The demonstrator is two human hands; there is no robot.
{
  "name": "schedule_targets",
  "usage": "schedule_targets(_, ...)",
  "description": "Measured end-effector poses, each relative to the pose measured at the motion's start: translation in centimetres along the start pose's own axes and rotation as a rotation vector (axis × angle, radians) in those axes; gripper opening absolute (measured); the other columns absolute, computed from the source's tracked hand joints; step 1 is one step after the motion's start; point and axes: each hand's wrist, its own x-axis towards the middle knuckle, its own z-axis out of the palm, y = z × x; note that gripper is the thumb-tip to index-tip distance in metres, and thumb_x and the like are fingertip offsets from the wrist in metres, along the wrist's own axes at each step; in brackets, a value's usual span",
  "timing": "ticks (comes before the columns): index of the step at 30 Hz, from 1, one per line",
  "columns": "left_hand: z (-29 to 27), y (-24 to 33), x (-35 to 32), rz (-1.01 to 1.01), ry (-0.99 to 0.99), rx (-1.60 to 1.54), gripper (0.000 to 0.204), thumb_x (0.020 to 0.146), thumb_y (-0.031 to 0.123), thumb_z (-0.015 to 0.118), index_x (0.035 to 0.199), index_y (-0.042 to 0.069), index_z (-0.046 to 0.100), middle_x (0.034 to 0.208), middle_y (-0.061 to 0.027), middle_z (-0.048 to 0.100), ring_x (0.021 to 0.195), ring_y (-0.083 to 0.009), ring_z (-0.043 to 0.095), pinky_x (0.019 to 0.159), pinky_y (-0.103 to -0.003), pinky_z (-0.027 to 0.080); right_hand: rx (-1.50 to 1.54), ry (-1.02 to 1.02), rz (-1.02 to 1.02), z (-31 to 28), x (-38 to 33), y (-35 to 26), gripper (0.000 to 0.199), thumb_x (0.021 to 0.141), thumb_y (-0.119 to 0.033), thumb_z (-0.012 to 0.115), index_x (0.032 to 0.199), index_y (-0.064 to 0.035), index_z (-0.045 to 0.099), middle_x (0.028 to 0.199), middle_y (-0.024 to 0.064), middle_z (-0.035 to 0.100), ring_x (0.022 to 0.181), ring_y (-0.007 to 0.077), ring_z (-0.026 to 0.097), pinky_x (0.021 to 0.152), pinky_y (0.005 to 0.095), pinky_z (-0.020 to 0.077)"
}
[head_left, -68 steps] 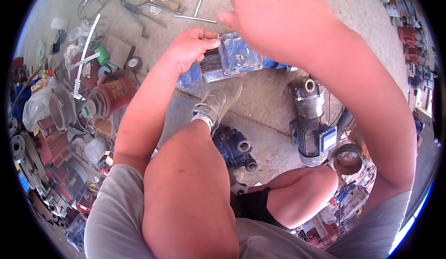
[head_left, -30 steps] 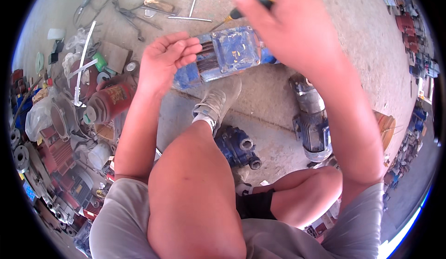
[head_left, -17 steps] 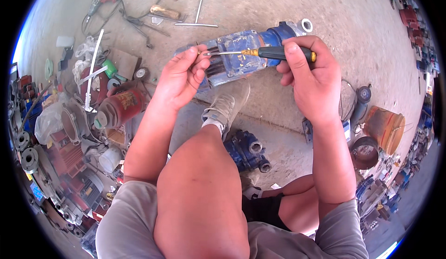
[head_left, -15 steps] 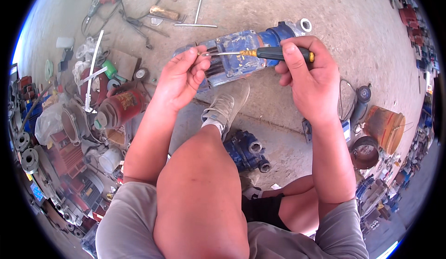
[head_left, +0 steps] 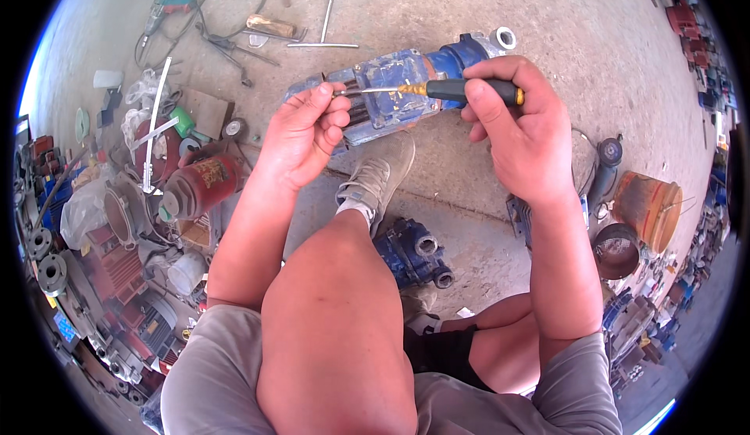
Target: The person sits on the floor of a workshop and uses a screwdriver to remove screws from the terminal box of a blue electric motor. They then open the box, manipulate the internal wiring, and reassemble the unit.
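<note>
My right hand [head_left: 522, 134] is closed round the black-and-yellow handle of a screwdriver [head_left: 457, 90]. Its shaft points left, toward my left hand [head_left: 301, 138]. There, thumb and fingertips pinch a small screw [head_left: 337, 94] at the screwdriver's tip; its exact shape is too small to make out. Below both hands, a worn blue motor-pump unit [head_left: 391, 107] lies on the concrete floor, partly covered by the screwdriver and my left fingers. My shoe [head_left: 383, 173] stands close to its near side.
Nearer me sits a dark blue pump part [head_left: 410, 251]. On the left are a red motor [head_left: 201, 185], a caliper [head_left: 152, 134] and piled parts. Farther off lie a power drill [head_left: 166, 5] and a wooden-handled hammer [head_left: 271, 26]. An angle grinder [head_left: 607, 169] and rusty bucket [head_left: 647, 208] stand right.
The view has shifted slightly. Both hands keep their holds, with the screw and the screwdriver tip still together between them.
</note>
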Motion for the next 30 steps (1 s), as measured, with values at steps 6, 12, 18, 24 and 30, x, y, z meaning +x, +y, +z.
schedule_targets(6, -0.3, 0.4, 0.1, -0.013, 0.000, 0.008, 0.027, 0.105, 0.027, 0.068, 0.113, 0.001, 0.066, 0.090, -0.0041, 0.073, 0.073, -0.0091, 0.069, 0.059, -0.021, 0.056, -0.116, -0.144, -0.214, -1.3, 0.3, 0.8, 0.019, 0.099, -0.007, 0.072, 0.116, -0.0029, 0.068, 0.102, 0.0087, 0.076, 0.080, 0.0126, 0.068, 0.071, 0.0283, 0.0558)
schedule_targets(12, -0.1, -0.2, 0.1, -0.022, 0.029, -0.024, 0.026, 0.105, 0.028, 0.069, 0.112, 0.003, 0.066, 0.088, -0.0028, 0.072, 0.071, -0.0084, 0.068, 0.059, -0.021, 0.055, -0.235, -0.137, -0.251, -1.3, 0.3, 0.2, 0.019, 0.097, -0.008, 0.073, 0.115, -0.0031, 0.068, 0.099, 0.0083, 0.075, 0.077, 0.0123, 0.068, 0.069, 0.0287, 0.0552)
schedule_targets(18, 0.6, -1.2, -0.1, 0.109, 0.114, 0.137, 0.025, 0.105, 0.028, 0.070, 0.108, 0.003, 0.068, 0.085, -0.0019, 0.069, 0.069, -0.0088, 0.064, 0.058, -0.023, 0.051, -0.069, -0.049, 0.087, 0.7, -1.2, -0.9, 0.019, 0.101, -0.016, 0.072, 0.114, -0.0022, 0.070, 0.081, 0.0059, 0.072, 0.065, 0.0084, 0.064, 0.060, 0.0255, 0.0522)
schedule_targets(24, 1.3, -2.8, -0.8, 0.303, 0.097, 0.763, 0.020, 0.103, 0.020, 0.071, 0.113, 0.003, 0.073, 0.078, 0.0021, 0.058, 0.067, -0.0081, 0.052, 0.060, -0.024, 0.042, -0.081, 0.105, 0.169, -0.1, -0.6, 0.0, 0.024, 0.103, -0.024, 0.071, 0.114, -0.0026, 0.070, 0.076, 0.0057, 0.071, 0.064, 0.0088, 0.065, 0.060, 0.0253, 0.0529)
schedule_targets(30, 0.8, -3.6, -0.8, 0.766, -0.100, 1.455, 0.032, 0.089, 0.007, 0.077, 0.121, 0.011, 0.075, 0.075, -0.0075, 0.053, 0.068, -0.0226, 0.060, 0.063, -0.037, 0.050, -0.249, 0.030, 0.077, -1.1, -0.5, 0.6, 0.023, 0.102, -0.024, 0.072, 0.113, -0.0046, 0.070, 0.078, 0.0087, 0.073, 0.067, 0.0143, 0.069, 0.062, 0.0319, 0.0546)
